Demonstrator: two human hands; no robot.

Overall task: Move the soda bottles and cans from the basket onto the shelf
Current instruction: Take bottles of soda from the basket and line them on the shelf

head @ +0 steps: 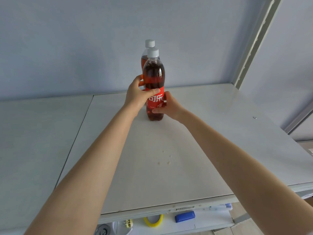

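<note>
Left arm (94,158) and right arm (228,150) stretch forward; left hand (137,94) grips the front cola bottle (153,77) at its label, right hand (168,107) lower

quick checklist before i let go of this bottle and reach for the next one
1. Front bottle upright, base on the shelf: ok
2. Its white cap on: ok
3. Gap to the rear bottle: cannot tell, the two overlap in view
4. Well back from the shelf's front edge: ok
5. Hands free: not ok, left hand and right hand both grip the front bottle
6. What is left in the basket: cannot tell, basket not in view
</note>
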